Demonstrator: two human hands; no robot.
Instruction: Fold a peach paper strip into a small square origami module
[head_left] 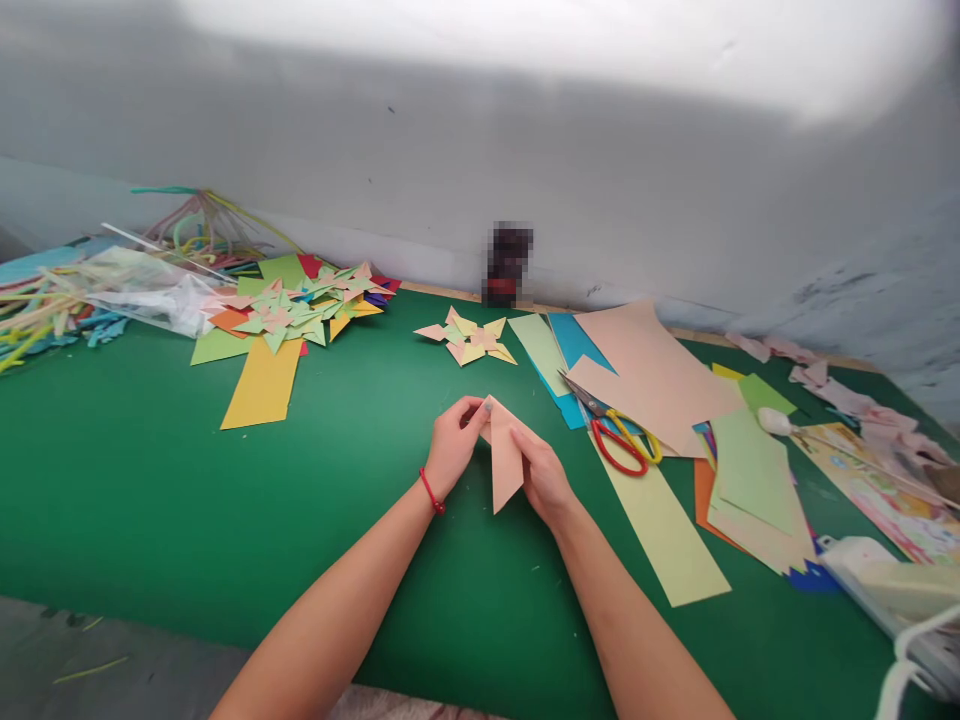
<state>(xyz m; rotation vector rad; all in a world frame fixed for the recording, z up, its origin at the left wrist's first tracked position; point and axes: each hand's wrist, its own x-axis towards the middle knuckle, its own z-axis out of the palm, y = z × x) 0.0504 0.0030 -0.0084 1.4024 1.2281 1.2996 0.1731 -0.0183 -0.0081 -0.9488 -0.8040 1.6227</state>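
Between my two hands is a piece of pale pink paper [506, 462], folded to a point at the top, with a slanted flap hanging down. My left hand [456, 440] pinches its upper left corner between thumb and fingers; a red cord bracelet circles that wrist. Along the right edge, my right hand [544, 475] grips the paper with the thumb on its face. Just beyond the hands lie folded paper stars [476, 338] in pink and pale yellow. Scissors [619, 430] with red and yellow handles rest partly opened to the right, on top of paper sheets.
Several folded stars [300, 310] are piled at the left over coloured sheets, with a yellow strip [261, 385] in front. Pipe cleaners [45, 310] and a clear plastic bag [157, 290] lie farther left. At right are a large pink sheet [652, 350], green strips and a white device [892, 590].
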